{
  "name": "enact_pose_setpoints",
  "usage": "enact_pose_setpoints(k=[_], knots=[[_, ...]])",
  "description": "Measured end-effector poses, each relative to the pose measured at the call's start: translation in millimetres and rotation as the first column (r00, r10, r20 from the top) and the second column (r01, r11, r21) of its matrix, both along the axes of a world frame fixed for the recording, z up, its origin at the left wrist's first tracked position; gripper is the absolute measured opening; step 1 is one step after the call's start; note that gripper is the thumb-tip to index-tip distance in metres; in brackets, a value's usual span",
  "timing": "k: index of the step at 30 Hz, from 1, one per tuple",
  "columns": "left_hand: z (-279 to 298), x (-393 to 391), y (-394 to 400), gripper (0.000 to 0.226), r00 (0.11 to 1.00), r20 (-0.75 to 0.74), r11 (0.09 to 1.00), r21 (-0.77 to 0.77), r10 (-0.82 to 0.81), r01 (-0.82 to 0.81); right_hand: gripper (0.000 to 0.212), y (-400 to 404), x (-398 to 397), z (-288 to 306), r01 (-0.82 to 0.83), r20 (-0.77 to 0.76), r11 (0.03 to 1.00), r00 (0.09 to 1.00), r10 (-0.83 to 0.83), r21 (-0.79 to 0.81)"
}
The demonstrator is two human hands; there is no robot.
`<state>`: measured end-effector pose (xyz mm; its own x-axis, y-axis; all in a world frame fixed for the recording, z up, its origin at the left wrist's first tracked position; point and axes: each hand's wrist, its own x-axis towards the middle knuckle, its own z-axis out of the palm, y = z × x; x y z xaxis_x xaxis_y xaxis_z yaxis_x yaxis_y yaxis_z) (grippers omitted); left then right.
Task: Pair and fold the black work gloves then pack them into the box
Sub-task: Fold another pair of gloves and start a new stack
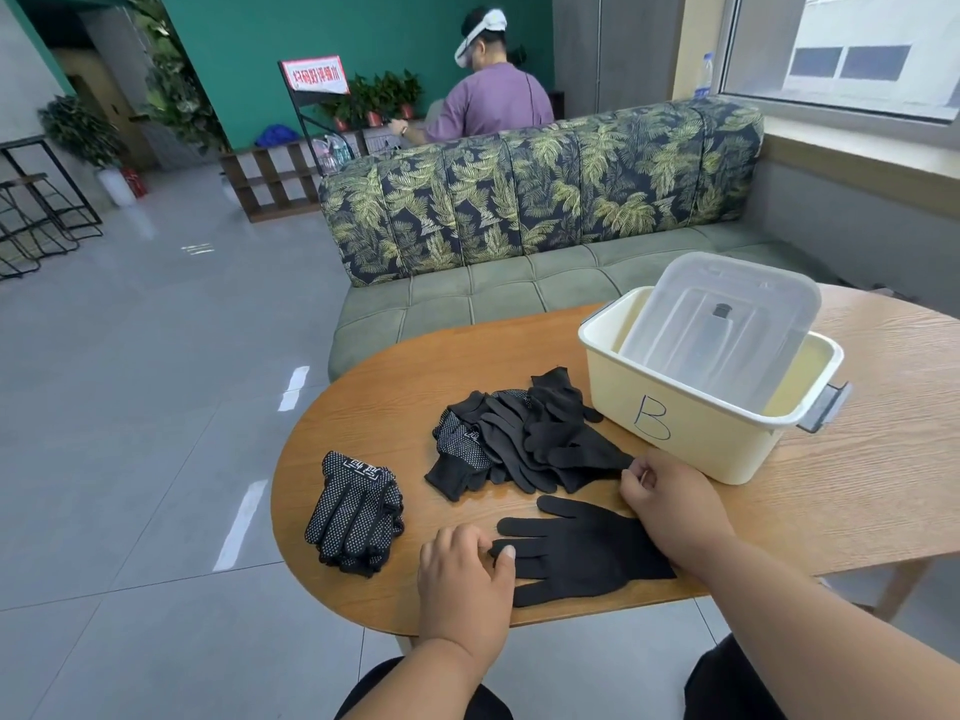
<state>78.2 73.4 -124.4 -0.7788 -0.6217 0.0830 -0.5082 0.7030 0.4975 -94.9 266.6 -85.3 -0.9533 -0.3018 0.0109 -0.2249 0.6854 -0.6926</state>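
Nearest, the left hand [462, 579] pins the fingertips of a flat glove [582, 553] on the desk [831, 511], seemingly steadying it for pairing. The right hand [670, 498] pinches a cuff from the pile [524, 444]. Beyond, the box [696, 423] holds only its lid [722, 314].

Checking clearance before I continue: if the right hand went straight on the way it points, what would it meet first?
Probably the loose glove pile; the right hand points up-left, fingertips at its near edge.
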Motion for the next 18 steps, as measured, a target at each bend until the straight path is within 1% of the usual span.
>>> enact_pose_setpoints(k=[3, 9, 15, 18], knots=[[-3.5, 1.8, -1.1, 0.024, 1.0, -0.01, 0.999, -0.04, 0.007, -0.007, 0.018, -0.7, 12.5, 3.2, 0.036, -0.053, 0.992, 0.998, -0.043, -0.119], [-5.6, 3.1, -2.2, 0.023, 1.0, -0.025, 0.999, -0.033, -0.011, 0.01, 0.013, -4.0, 26.0, 23.0, 0.037, -0.094, 0.984, 0.994, -0.055, -0.176], [-5.6, 4.4, -3.3, 0.024, 0.998, -0.062, 1.0, -0.017, -0.013, 0.012, 0.015, -4.2, 32.8, 52.7, 0.038, -0.117, 0.974, 0.991, -0.065, -0.223], [-6.9, 3.5, -2.7, 0.023, 1.0, -0.018, 0.999, -0.037, -0.016, 0.016, 0.016, -2.2, 34.8, 61.4, 0.016, -0.096, 0.971, 0.995, -0.04, -0.239]])
